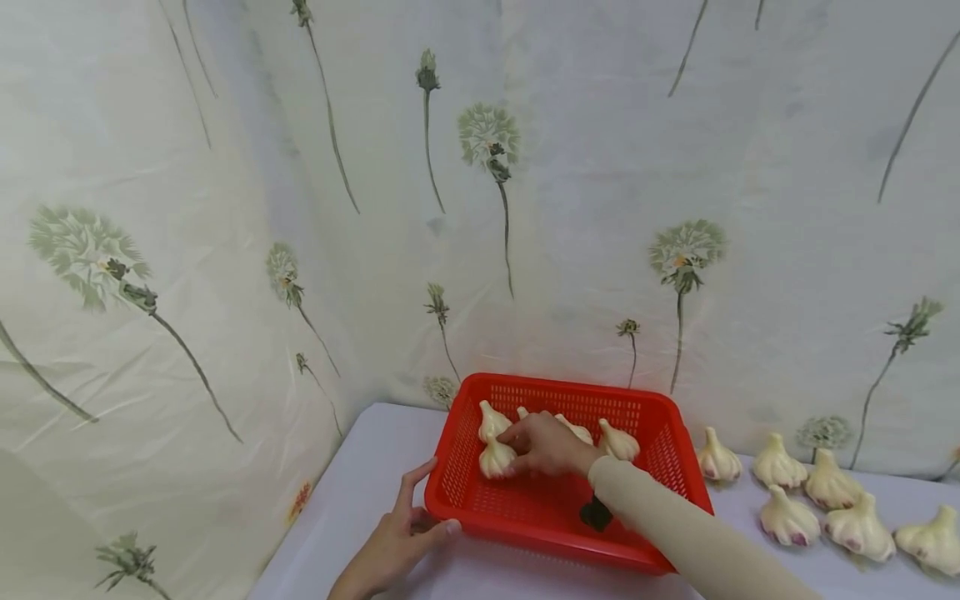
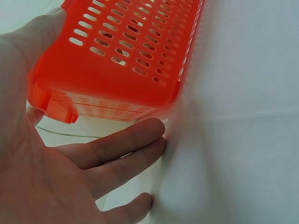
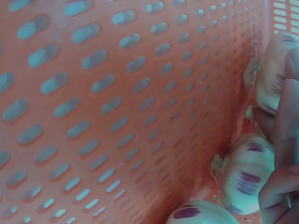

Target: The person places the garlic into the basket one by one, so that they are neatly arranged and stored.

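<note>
In the head view, I see the red basket (image 1: pixel 555 542) on the white surface (image 1: pixel 345 487), near the surface's back left corner. My right hand (image 1: pixel 551 446) is down inside the basket, thumb and fingers pinching a garlic bulb (image 1: pixel 495 461) near the basket's left edge. A second bulb (image 1: pixel 491 418) sits right behind it, close to the basket's back left corner, and more bulbs (image 1: pixel 618 442) lie toward the back edge, some partly hidden by my hand. My left hand (image 1: pixel 397 537) is at the basket's front left corner, thumb by the front rim and forefinger against the left one. Beyond the basket's right edge, six loose bulbs (image 1: pixel 790 518) rest on the surface. Dandelions pattern the sheet (image 1: pixel 570 208) behind.

In the left wrist view, my thumb lies along the basket's edge, and three fingers (image 2: pixel 126 168) stretch out straight beside its slotted wall; a corner of the basket covers most of my forefinger.

In the right wrist view, my bent fingers show only at the right edge, against bulbs with purple streaks. Three bulbs lie along the basket wall there; their far sides are cut off or covered.
</note>
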{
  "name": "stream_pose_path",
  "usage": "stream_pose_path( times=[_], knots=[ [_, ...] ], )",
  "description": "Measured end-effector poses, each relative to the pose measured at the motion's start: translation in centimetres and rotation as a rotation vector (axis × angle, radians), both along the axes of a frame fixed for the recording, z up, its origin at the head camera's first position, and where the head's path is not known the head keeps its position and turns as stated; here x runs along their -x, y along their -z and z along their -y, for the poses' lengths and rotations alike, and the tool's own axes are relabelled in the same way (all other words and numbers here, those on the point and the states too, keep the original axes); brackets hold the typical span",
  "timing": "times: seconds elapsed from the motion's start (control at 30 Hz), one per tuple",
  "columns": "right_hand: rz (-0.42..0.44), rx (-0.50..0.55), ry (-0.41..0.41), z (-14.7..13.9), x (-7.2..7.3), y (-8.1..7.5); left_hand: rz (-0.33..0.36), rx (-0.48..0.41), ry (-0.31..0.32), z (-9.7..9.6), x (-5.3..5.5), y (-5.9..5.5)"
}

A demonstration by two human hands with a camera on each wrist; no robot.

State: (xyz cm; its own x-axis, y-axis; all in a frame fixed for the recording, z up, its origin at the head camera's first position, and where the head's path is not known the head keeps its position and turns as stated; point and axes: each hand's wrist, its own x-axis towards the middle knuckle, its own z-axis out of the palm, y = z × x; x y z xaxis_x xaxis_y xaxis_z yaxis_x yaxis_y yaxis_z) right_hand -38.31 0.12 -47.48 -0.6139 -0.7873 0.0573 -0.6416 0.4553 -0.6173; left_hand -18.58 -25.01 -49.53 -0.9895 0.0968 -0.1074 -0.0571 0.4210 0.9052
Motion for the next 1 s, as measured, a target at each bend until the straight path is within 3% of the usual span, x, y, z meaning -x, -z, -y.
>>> stream_pose_path(
  times=[0.5,1.0],
  knots=[
    [0.075,0.015,0.03,0.15,-0.25,0.21,-0.03,0.014,0.01,0.07,-0.13,-0.09],
    [-0.044,-0.011,-0.005,0.11,-0.18,-0.19,-0.028,0.002,0.01,0.09,-0.16,-0.04]
  ],
)
